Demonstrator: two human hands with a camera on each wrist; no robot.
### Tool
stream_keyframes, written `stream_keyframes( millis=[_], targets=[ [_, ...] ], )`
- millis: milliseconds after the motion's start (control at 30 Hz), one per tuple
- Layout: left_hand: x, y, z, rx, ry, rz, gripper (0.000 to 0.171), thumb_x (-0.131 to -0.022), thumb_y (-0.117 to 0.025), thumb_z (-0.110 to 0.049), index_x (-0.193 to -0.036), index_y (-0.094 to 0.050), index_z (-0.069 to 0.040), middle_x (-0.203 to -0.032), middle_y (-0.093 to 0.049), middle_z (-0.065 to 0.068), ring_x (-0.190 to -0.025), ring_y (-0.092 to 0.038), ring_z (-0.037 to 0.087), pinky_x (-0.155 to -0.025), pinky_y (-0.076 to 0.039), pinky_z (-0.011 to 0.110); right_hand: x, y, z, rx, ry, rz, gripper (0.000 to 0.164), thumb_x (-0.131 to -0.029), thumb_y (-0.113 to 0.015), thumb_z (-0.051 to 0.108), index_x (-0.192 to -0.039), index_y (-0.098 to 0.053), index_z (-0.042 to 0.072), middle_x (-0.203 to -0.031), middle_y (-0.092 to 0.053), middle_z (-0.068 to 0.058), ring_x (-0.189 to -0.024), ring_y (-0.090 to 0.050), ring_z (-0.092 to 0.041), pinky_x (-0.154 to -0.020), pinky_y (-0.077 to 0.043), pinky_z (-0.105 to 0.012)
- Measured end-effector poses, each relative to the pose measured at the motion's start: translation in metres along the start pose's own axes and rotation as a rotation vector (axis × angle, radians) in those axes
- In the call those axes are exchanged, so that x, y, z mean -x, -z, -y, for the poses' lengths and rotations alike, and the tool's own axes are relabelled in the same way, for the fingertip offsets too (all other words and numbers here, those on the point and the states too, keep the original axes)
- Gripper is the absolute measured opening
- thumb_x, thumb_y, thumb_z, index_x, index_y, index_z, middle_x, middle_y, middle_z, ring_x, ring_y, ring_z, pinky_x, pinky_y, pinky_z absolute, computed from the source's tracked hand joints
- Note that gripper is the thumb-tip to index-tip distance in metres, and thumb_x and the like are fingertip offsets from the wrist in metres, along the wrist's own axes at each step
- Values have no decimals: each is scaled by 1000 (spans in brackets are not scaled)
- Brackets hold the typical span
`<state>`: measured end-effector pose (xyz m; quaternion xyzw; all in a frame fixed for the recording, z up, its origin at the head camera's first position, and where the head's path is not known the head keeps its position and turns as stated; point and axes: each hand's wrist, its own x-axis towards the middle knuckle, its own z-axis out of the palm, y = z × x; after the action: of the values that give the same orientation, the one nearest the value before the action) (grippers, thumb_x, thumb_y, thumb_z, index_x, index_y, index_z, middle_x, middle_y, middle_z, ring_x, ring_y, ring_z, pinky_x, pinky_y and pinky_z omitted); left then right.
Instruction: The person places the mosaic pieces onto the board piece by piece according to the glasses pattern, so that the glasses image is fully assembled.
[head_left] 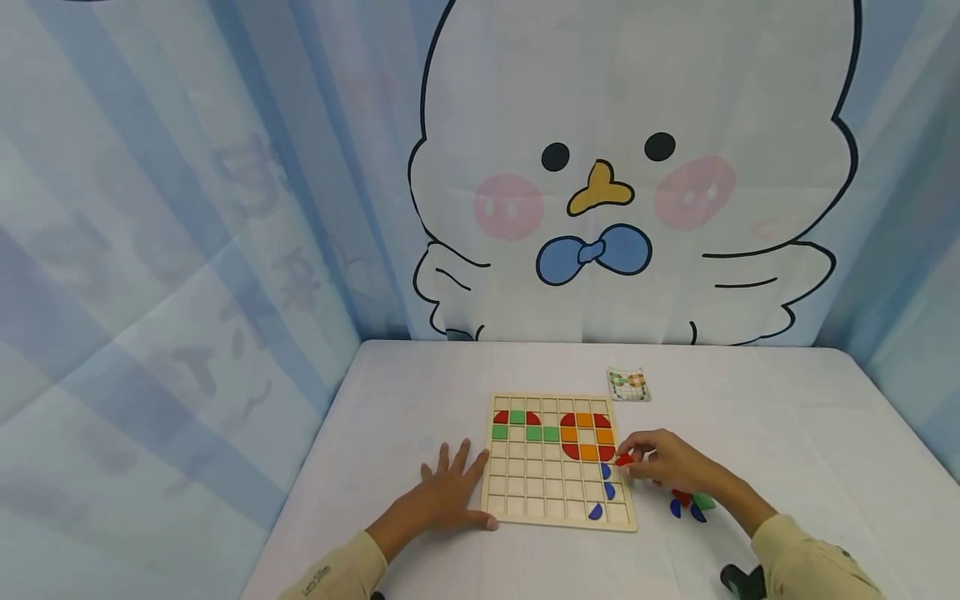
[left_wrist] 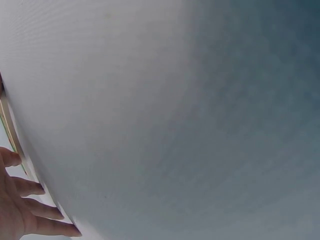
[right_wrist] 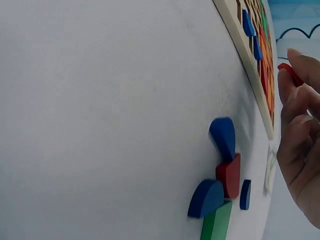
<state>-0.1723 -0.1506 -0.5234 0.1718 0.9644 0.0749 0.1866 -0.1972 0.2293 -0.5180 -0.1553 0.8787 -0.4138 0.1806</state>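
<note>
A wooden grid board [head_left: 525, 487] lies on the white table, its upper rows filled with red, green and orange pieces. My left hand [head_left: 447, 492] is spread flat at the board's left edge, fingers straight; the left wrist view shows its fingers [left_wrist: 47, 227] in the lower left corner. At the board's right edge my right hand [head_left: 663, 458] pinches a small red block [head_left: 624, 459] between thumb and fingertips. The same red block [right_wrist: 291, 74] shows in the right wrist view. Several blue rounded pieces [head_left: 596, 511] lie on the board's lower right part.
A small pattern card [head_left: 629, 385] lies behind the board. Right of the board, under my right forearm, sit loose blocks: a green block [right_wrist: 217, 222], a red block [right_wrist: 229, 175] and several blue pieces [right_wrist: 223, 136]. A dark object [head_left: 742, 581] is by the right sleeve. Printed curtains surround the table.
</note>
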Motion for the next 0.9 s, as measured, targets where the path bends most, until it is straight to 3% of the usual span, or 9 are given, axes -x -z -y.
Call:
stream_keyframes(
  millis=[200, 300, 467, 567, 767, 900],
  targets=[
    [-1, 1, 0, -9, 7, 7, 109, -75, -70, -74, -160, -27, -22, -167, -18, 20, -148, -15, 57, -107, -28, 77, -17, -10, 12, -50, 93, 86, 30, -93, -71, 15, -120, -68, 2, -93, -57, -4, -65, -54, -10, -55, -49, -22],
    [-1, 1, 0, -3, 9, 8, 109, -75, -71, -73, -160, -27, -22, -167, -18, 19, -148, -14, 57, -106, -28, 77, -26, -16, 19, -42, 145, 88, 26, -93, -70, 13, -117, -69, 3, -87, -58, -3, -63, -53, -9, -55, -48, -20],
    [0, 1, 0, 5, 9, 7, 109, -75, -72, -72, -160, -27, -21, -167, -18, 20, -148, -14, 57, -106, -28, 78, -44, -28, 29, 1, 214, 49, 21, -90, -73, 11, -109, -66, 5, -83, -57, 0, -74, -53, -9, -65, -47, -20],
    [0, 1, 0, 0, 10, 5, 109, -75, -72, -73, -160, -27, -22, -167, -17, 20, -148, -14, 57, -106, -28, 77, -55, -37, 35, -1, 226, 27, 20, -89, -74, 10, -106, -65, 6, -85, -58, 1, -77, -54, -9, -66, -48, -21],
    [-1, 2, -1, -2, 8, 6, 109, -75, -72, -73, -160, -27, -21, -167, -17, 20, -149, -14, 56, -107, -28, 77, -74, -57, 48, -7, 216, -9, 19, -89, -75, 12, -105, -67, 7, -77, -63, 3, -65, -54, -8, -58, -46, -22],
    [0, 4, -2, -2, 0, 12, 109, -76, -71, -72, -160, -27, -21, -167, -18, 20, -148, -14, 57, -106, -28, 77, -84, -68, 60, 19, 183, -33, 21, -89, -76, 15, -108, -70, 8, -79, -65, 4, -68, -55, -10, -62, -46, -22]
  ],
)
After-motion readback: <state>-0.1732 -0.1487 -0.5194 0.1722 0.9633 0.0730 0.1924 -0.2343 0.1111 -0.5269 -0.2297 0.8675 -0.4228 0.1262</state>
